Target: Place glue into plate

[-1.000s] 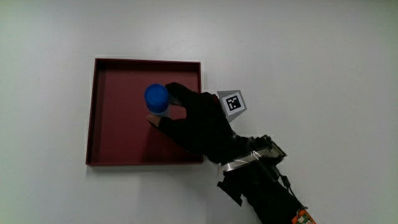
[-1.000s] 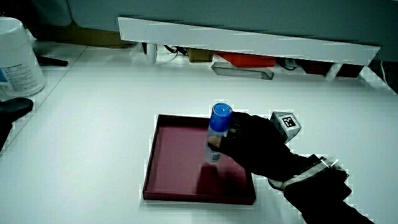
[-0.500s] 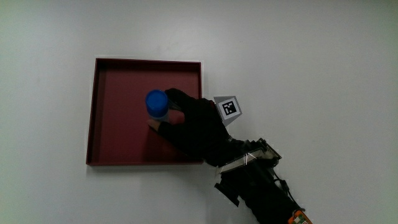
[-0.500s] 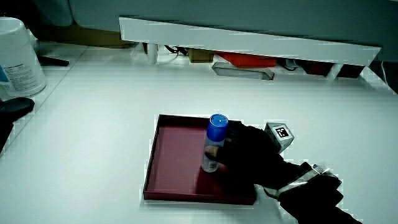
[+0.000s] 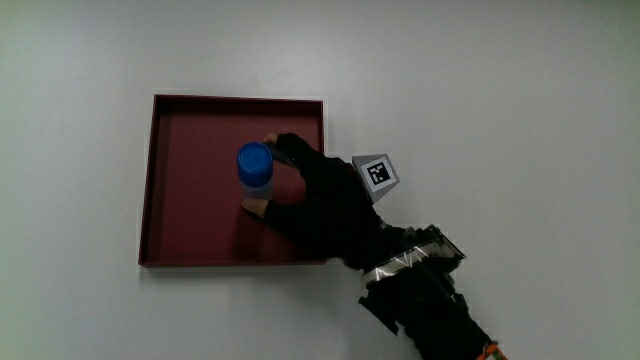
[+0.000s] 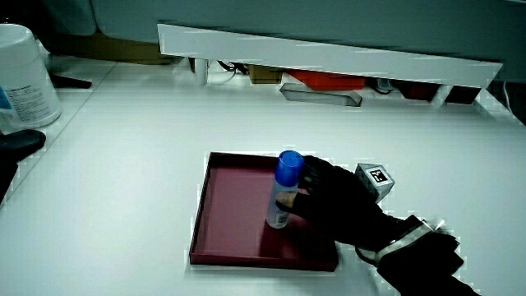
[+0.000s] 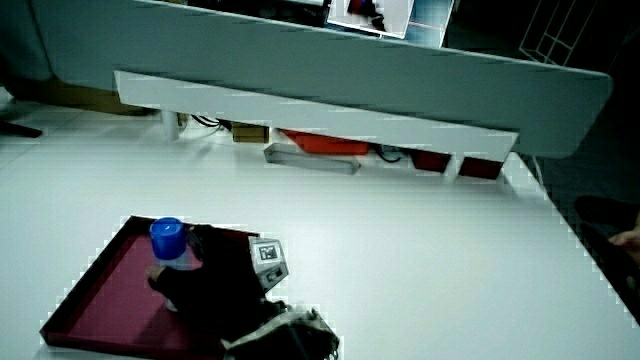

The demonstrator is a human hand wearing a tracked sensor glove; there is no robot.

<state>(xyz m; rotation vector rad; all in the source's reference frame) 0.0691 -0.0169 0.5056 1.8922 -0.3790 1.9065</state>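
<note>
The plate point(image 5: 160, 180), a square dark-red tray with a low rim, rests on the white worktop point(image 5: 500, 90) and holds only the glue point(image 5: 255, 168). The glue is a stick with a blue cap, standing upright with its long axis vertical; in a side view point(image 6: 282, 191) its base appears to rest on the plate floor near the middle, though contact cannot be confirmed. The hand point(image 5: 322, 205) lies at about 4 o'clock from the glue in the main view, its forearm crossing the plate rim nearest the person. The fingers point(image 5: 290, 150) curl closed around the stick's body below the cap. Judgement: the remaining step is to release and withdraw without tipping the stick.
</note>
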